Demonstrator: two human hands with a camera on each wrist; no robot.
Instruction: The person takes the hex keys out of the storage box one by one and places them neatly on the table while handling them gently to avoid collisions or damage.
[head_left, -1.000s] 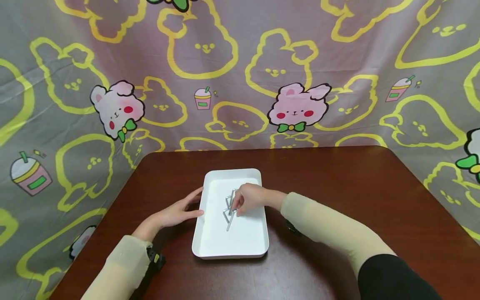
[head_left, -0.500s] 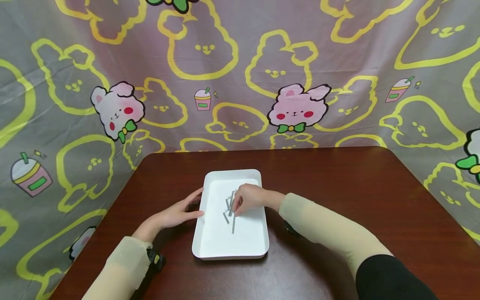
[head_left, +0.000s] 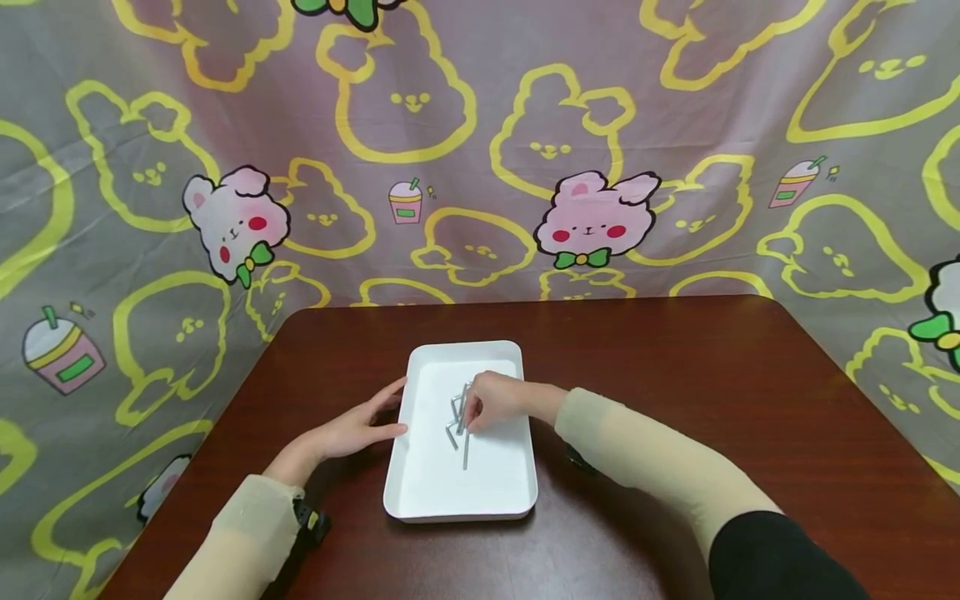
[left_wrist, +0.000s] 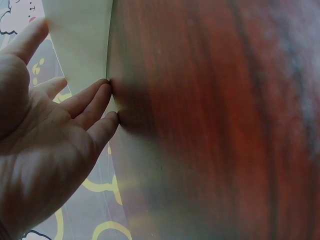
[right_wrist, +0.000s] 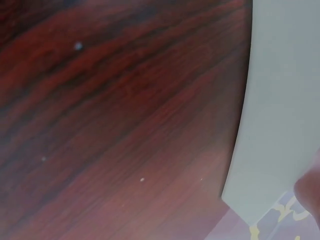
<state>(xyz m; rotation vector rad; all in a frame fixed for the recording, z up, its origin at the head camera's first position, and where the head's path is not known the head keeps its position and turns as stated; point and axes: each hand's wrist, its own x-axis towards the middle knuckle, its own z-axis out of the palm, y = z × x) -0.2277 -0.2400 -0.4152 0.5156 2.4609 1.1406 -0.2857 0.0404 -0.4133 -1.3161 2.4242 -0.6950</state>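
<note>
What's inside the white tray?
Silvery rods, some bent, lie in the white tray; the right hand pinches one, hiding part of it, so their exact count is unclear.

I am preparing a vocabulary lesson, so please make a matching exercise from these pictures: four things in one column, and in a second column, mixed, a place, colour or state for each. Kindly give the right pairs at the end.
Column 1
1. left hand
2. right hand
3. tray
4. table

Column 2
A. pinches a hex key inside the tray
B. reddish brown, with a wood grain
C. touches the tray's outer side
D. white, with L-shaped hex keys lying in it

Right pairs: 1-C, 2-A, 3-D, 4-B
</note>
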